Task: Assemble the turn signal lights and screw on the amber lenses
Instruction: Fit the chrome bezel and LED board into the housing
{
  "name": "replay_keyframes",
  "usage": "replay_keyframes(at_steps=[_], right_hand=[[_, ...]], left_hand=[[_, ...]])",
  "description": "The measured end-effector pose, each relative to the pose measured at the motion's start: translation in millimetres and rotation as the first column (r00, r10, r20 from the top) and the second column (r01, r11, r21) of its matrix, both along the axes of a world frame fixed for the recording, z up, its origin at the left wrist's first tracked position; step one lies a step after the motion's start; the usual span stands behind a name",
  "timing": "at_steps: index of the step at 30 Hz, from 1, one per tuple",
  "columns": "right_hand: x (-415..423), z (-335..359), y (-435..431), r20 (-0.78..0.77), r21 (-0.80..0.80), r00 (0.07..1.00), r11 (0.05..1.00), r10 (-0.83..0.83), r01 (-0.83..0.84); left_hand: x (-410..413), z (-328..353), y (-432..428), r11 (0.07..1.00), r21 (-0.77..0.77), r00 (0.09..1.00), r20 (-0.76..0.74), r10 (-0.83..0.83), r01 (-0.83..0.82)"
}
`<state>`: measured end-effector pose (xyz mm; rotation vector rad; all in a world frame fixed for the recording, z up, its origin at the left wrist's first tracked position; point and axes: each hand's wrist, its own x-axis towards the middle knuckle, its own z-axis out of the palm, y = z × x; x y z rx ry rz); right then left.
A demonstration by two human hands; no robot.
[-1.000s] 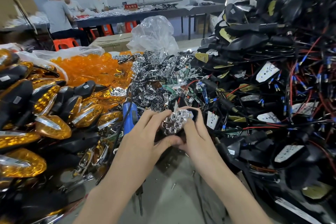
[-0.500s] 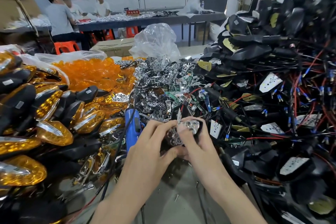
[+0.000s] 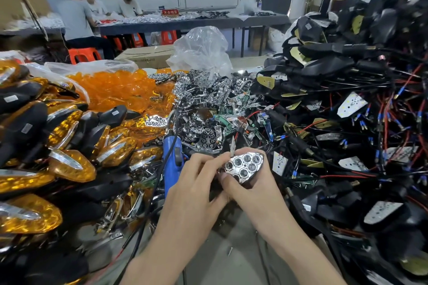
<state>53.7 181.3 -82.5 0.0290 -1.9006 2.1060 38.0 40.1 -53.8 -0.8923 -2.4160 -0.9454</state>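
A turn signal housing with a chrome honeycomb reflector (image 3: 245, 165) sits between both hands at the centre of the head view. My right hand (image 3: 252, 188) grips it from below and the right, thumb on its lower left edge. My left hand (image 3: 196, 183) holds its left side, fingertips pinching at the reflector's top left corner. Loose amber lenses (image 3: 115, 88) are heaped at the back left. Chrome reflectors (image 3: 203, 99) are piled behind my hands. A blue electric screwdriver (image 3: 172, 152) stands just left of my left hand.
Finished amber signals (image 3: 69, 164) crowd the left side. Black housings with red and blue wires (image 3: 347, 122) are stacked high on the right. A clear plastic bag (image 3: 201, 51) and a cardboard box (image 3: 148, 53) sit behind. Three people sit at a far table (image 3: 185, 22). A loose screw (image 3: 229, 251) lies on the bench.
The reflector has turned so its honeycomb face points up at me. Both hands have kept their hold on the housing and shifted slightly right.
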Motion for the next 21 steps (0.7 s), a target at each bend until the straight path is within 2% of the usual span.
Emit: replay_keyframes(at_steps=[12, 18, 21], right_hand=[[3.0, 7.8, -3.4, -0.019, -0.061, 1.0, 0.998, 0.007, -0.008], [4.0, 20.6, 6.1, -0.015, -0.23, 1.0, 0.973, 0.001, -0.005], [5.2, 28.0, 11.8, -0.038, -0.275, 0.999, 0.962, -0.015, 0.004]], left_hand=[[1.3, 1.3, -0.1, 1.0, -0.009, 0.999, -0.04, 0.025, -0.025], [3.3, 6.0, -15.1, 0.997, -0.065, 0.999, -0.018, 0.031, -0.032], [2.2, 8.0, -24.3, 0.988, -0.132, 0.995, -0.074, 0.07, -0.079]])
